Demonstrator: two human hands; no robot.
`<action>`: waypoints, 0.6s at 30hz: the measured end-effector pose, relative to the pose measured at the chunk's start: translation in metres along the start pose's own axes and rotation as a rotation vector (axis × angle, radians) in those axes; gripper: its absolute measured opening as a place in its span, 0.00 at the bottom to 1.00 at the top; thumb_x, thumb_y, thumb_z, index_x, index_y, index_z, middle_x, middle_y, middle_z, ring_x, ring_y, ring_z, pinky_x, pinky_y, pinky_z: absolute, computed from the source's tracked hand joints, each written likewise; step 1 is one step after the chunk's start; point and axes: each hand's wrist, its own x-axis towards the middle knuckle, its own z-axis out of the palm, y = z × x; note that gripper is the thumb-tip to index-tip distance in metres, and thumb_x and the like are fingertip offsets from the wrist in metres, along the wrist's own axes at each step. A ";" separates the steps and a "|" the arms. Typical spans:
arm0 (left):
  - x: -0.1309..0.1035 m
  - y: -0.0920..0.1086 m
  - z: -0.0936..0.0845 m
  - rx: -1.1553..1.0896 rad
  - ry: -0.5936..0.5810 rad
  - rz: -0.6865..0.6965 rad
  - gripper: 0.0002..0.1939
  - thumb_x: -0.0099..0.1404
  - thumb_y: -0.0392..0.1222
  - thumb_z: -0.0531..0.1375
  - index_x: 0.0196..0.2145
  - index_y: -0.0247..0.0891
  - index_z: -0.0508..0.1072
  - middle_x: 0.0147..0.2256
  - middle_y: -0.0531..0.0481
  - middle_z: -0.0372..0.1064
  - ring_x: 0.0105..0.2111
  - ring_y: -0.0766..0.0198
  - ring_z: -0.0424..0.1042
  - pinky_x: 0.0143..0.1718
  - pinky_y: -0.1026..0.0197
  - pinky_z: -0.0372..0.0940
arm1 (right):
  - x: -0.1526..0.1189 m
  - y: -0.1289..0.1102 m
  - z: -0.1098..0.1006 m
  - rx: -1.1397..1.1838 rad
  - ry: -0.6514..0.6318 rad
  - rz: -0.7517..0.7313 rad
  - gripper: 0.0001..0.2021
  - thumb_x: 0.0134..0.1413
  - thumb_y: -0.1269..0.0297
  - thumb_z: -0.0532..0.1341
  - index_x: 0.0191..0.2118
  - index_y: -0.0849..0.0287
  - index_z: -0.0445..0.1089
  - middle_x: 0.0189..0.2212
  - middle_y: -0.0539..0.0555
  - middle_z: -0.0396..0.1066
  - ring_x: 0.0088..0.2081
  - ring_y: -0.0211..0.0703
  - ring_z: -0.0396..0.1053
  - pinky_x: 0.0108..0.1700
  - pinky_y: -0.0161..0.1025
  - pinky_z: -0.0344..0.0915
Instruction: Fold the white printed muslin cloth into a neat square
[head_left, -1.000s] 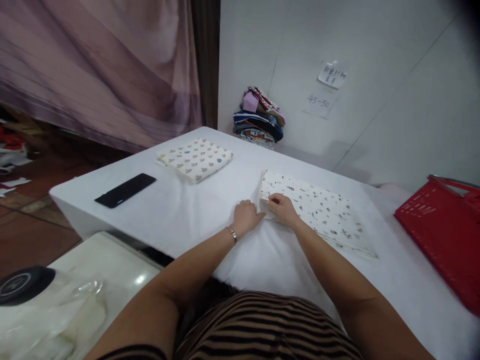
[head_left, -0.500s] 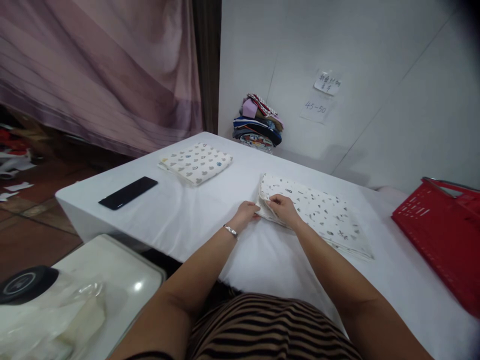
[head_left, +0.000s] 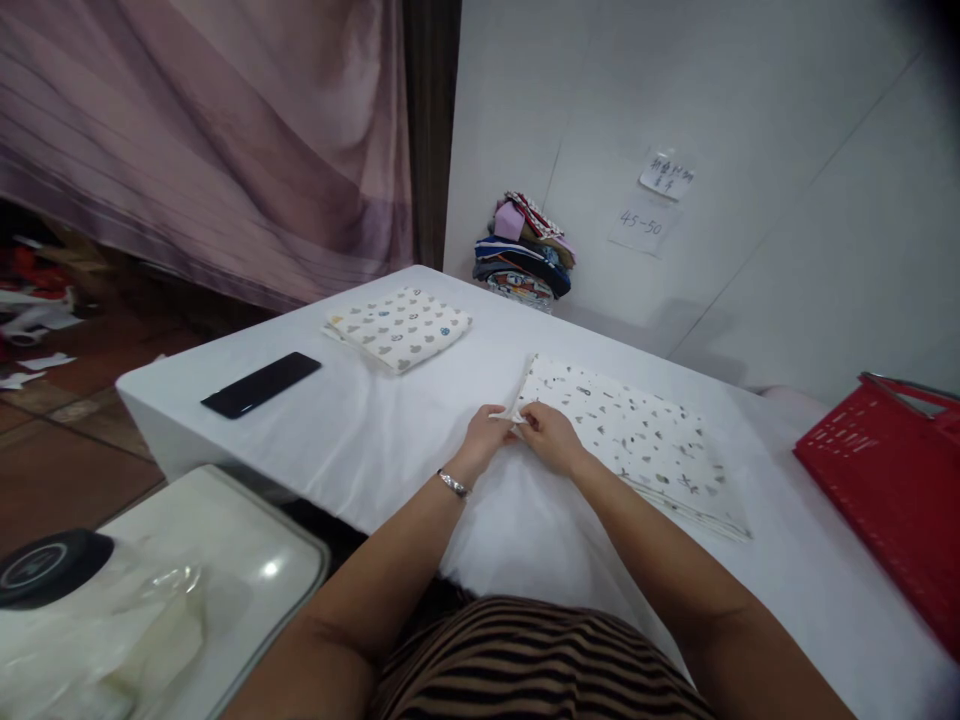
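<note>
A folded white cloth with small grey prints lies on the white-covered table. Its near left corner is pinched by both hands. My left hand, with a silver bracelet at the wrist, grips the corner's edge from the left. Close beside it, my right hand pinches the same corner between thumb and fingers. Further back on the left, a second folded white cloth with grey and blue prints lies flat.
A black phone lies at the table's left. At the right edge stands a red plastic basket. Several folded fabrics are stacked by the wall. A white machine surface with clear plastic is at lower left.
My right hand has moved left and slightly down, closer to my left hand. The lifted cloth edge near my right hand now lies lower. The view has shifted slightly.
</note>
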 end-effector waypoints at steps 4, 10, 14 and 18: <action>-0.002 -0.002 -0.007 -0.016 -0.037 -0.004 0.23 0.48 0.30 0.63 0.43 0.34 0.63 0.22 0.54 0.69 0.24 0.66 0.71 0.33 0.60 0.68 | -0.003 0.004 0.009 0.015 -0.022 0.016 0.03 0.50 0.70 0.56 0.33 0.56 0.65 0.25 0.47 0.64 0.28 0.37 0.60 0.31 0.34 0.53; -0.004 -0.001 -0.015 -0.041 -0.106 -0.001 0.29 0.48 0.30 0.64 0.48 0.34 0.61 0.22 0.55 0.69 0.25 0.65 0.71 0.35 0.60 0.68 | -0.005 0.005 0.017 -0.007 -0.030 0.030 0.03 0.50 0.70 0.57 0.33 0.56 0.64 0.27 0.48 0.64 0.29 0.38 0.60 0.32 0.35 0.54; -0.002 0.001 -0.016 0.014 -0.125 -0.035 0.27 0.51 0.39 0.66 0.47 0.34 0.62 0.26 0.49 0.71 0.27 0.62 0.73 0.33 0.58 0.69 | -0.008 0.005 0.021 0.002 -0.029 -0.052 0.04 0.51 0.72 0.57 0.34 0.57 0.66 0.29 0.50 0.65 0.33 0.40 0.61 0.36 0.36 0.57; 0.006 -0.001 -0.013 0.146 -0.084 -0.017 0.22 0.52 0.40 0.66 0.43 0.33 0.64 0.29 0.47 0.71 0.27 0.63 0.73 0.32 0.60 0.70 | -0.015 0.007 0.022 0.095 -0.044 -0.083 0.08 0.51 0.73 0.56 0.36 0.57 0.70 0.30 0.51 0.67 0.36 0.41 0.63 0.39 0.37 0.60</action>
